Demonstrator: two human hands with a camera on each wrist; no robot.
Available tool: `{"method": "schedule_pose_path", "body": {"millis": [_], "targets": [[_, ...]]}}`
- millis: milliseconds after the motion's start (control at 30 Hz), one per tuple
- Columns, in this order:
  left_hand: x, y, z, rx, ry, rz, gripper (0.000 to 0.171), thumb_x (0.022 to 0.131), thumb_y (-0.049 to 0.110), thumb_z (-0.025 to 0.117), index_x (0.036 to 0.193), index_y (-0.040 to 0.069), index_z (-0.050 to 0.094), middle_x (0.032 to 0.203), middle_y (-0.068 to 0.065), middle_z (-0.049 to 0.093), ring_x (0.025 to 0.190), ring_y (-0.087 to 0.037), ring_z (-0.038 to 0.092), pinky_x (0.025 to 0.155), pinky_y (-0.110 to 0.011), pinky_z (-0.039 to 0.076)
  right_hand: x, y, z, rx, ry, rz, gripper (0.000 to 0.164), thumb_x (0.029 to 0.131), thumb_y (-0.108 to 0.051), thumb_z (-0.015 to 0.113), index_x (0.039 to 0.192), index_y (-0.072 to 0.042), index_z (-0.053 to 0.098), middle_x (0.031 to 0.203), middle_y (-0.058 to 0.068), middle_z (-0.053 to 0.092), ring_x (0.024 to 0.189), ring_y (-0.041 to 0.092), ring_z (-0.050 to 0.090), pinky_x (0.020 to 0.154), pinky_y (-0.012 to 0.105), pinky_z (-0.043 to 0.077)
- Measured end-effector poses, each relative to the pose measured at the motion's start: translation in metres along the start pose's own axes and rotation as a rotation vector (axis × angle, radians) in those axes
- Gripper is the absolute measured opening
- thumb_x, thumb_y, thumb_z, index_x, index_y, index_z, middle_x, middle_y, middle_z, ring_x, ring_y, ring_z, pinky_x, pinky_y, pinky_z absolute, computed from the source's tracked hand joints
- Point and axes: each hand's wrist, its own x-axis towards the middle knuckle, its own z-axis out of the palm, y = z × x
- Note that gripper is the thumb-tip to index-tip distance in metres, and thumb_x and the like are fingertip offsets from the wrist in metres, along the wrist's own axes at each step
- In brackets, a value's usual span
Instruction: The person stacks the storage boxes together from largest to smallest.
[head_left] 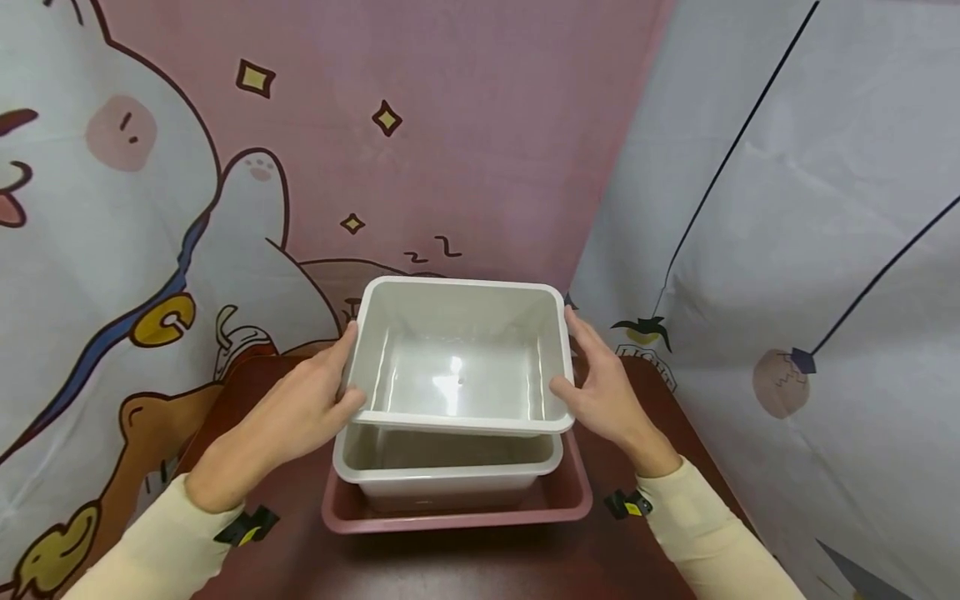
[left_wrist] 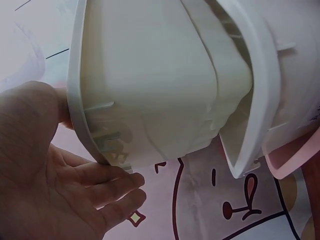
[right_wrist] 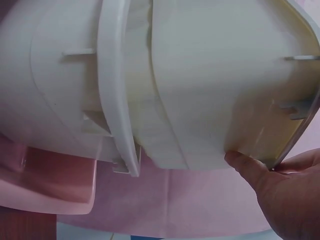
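A pale grey plastic bin (head_left: 459, 423) is held by both hands above a second, similar bin (head_left: 450, 490). Its base is partly inside the lower one, and it tilts so its inside faces me. My left hand (head_left: 318, 400) grips the left rim, thumb at the front corner and fingers along the outer side. On the opposite side my right hand (head_left: 603, 387) holds the rim, thumb over the edge; a finger presses the outer wall in the right wrist view. The lower bin sits within a shallower pink bin (head_left: 457, 524).
Everything stands on a dark red-brown table (head_left: 277, 533). A pink cloth backdrop (head_left: 487, 150) with cartoon drawings hangs behind it, and a pale curtain (head_left: 825, 208) runs along the right side.
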Motion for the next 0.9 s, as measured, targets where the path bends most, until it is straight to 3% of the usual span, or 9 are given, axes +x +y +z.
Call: {"method": "schedule_pose_path", "body": {"millis": [333, 900], "targets": [[-0.004, -0.002, 0.003, 0.014, 0.001, -0.006, 0.088, 0.100, 0.023, 0.060, 0.172, 0.007, 0.012, 0.164, -0.027, 0.045, 0.126, -0.035, 0.067, 0.094, -0.056, 0.062, -0.002, 0.001, 0.003, -0.057, -0.023, 0.043, 0.099, 0.087, -0.002, 0.075, 0.172, -0.013, 0.024, 0.175, 0.009, 0.033, 0.158, 0.038, 0.037, 0.117, 0.070, 0.040], [-0.011, 0.001, 0.005, 0.028, 0.019, 0.018, 0.087, 0.099, 0.023, 0.064, 0.171, 0.004, 0.019, 0.163, -0.026, 0.047, 0.119, -0.033, 0.068, 0.087, -0.051, 0.065, -0.011, 0.003, 0.002, -0.070, -0.028, 0.057, 0.099, 0.088, -0.003, 0.076, 0.172, -0.016, 0.024, 0.175, 0.008, 0.033, 0.159, 0.038, 0.036, 0.118, 0.071, 0.038]]}}
